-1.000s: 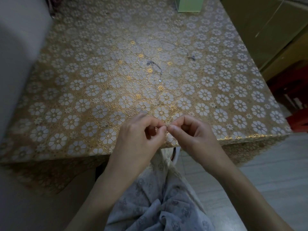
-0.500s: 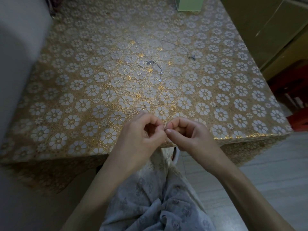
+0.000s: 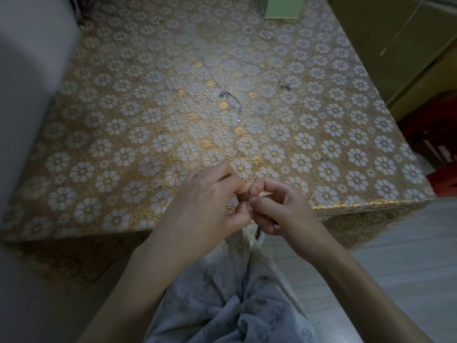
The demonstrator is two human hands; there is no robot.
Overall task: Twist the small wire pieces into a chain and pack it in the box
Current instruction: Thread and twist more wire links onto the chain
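Note:
My left hand (image 3: 210, 201) and my right hand (image 3: 279, 206) meet fingertip to fingertip over the table's near edge, both pinched on a small wire piece (image 3: 249, 203) that is almost hidden between the fingers. A thin wire chain (image 3: 231, 99) with tiny beads lies curved on the middle of the table. Another thin wire strand (image 3: 277, 79) with a small dark end lies further back right. A pale green box (image 3: 283, 7) stands at the far edge, cut off by the frame.
The table (image 3: 123, 149) wears a gold and white flower-pattern cover. A grey wall or appliance (image 3: 29, 82) borders its left side. An olive cabinet (image 3: 408, 45) and red objects (image 3: 442, 179) stand to the right. My lap in grey patterned cloth (image 3: 230, 305) is below.
Both hands have shifted slightly up and forward toward the table edge, and the fingers have curled tighter around the wire. The wires on the table have not moved.

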